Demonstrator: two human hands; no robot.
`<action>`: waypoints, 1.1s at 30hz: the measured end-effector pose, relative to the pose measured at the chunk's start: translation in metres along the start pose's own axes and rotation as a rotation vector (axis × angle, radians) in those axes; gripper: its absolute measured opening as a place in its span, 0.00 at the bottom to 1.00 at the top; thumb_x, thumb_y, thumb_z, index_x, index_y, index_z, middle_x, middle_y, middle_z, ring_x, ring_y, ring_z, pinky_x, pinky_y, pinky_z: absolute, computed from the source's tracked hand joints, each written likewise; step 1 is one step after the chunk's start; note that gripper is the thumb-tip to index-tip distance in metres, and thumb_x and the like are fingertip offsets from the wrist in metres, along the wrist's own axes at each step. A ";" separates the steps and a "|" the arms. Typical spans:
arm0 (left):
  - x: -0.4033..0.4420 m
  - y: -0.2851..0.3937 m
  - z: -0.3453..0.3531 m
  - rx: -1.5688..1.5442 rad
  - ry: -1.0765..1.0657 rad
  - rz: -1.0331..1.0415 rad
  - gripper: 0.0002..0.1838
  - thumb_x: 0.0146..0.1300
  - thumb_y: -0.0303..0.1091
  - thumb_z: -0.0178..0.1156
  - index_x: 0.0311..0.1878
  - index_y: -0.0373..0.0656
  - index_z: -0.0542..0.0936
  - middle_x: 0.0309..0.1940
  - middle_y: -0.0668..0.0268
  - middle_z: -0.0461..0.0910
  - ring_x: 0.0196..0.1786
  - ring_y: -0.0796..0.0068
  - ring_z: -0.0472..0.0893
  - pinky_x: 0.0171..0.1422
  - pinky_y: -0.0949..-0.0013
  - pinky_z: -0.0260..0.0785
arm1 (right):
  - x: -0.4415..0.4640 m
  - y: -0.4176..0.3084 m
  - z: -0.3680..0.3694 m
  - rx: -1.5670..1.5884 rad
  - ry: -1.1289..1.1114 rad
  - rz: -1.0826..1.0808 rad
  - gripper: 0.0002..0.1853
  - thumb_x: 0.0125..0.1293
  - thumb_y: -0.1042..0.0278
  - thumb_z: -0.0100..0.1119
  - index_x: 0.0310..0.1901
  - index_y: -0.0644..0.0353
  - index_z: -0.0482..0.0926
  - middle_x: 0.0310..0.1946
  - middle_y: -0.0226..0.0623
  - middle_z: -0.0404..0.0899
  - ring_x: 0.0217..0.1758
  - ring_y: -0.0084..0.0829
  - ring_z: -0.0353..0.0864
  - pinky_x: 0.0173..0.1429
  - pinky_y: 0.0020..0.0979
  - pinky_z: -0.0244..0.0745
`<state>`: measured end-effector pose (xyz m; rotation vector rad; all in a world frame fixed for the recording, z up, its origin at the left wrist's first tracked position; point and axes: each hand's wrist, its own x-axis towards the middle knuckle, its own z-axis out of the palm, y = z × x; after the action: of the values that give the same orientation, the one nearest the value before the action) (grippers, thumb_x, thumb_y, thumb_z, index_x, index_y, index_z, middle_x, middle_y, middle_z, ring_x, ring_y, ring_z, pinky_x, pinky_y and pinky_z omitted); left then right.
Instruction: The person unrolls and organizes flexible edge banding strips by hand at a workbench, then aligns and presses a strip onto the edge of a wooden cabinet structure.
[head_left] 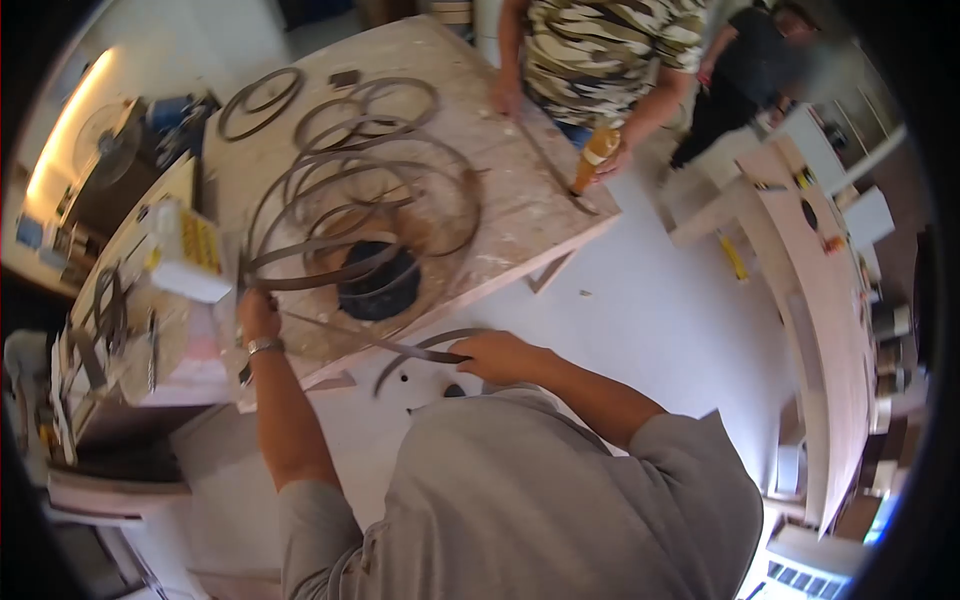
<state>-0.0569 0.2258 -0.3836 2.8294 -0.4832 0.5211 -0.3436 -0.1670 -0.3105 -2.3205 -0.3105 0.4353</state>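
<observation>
Coils of thin brown edging strip point(470, 210) lie looped over the wooden table point(520, 245). My left hand point(260, 314), a watch at its wrist, is closed on the strip near the table's left edge. From there a length of strip runs across the front edge to my right hand point(490, 357), whose fingers are wrapped round it; its curved end hangs past the table. Between my hands and the coils stands a dark round container point(380, 285). A white jug with a yellow label point(188, 250) is just beyond my left hand.
Across the table a person in a camouflage shirt point(600, 50) holds an orange bottle point(598, 158) over a strip at the corner. Another person point(750, 70) stands behind. A long curved wooden bench point(800, 290) is at the right. Tools lie on the left bench.
</observation>
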 end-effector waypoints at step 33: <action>-0.152 0.159 -0.074 -0.674 0.123 -0.219 0.05 0.66 0.23 0.55 0.36 0.30 0.75 0.26 0.54 0.73 0.29 0.58 0.71 0.35 0.60 0.64 | 0.164 -0.171 -0.178 -1.234 0.259 -0.586 0.06 0.49 0.62 0.62 0.27 0.49 0.85 0.30 0.30 0.85 0.37 0.35 0.84 0.68 0.69 0.50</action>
<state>-0.2709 0.1417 -0.3484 2.1548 -0.2533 0.3894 -0.1395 -0.1037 -0.1051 -3.1557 -1.3765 -0.5184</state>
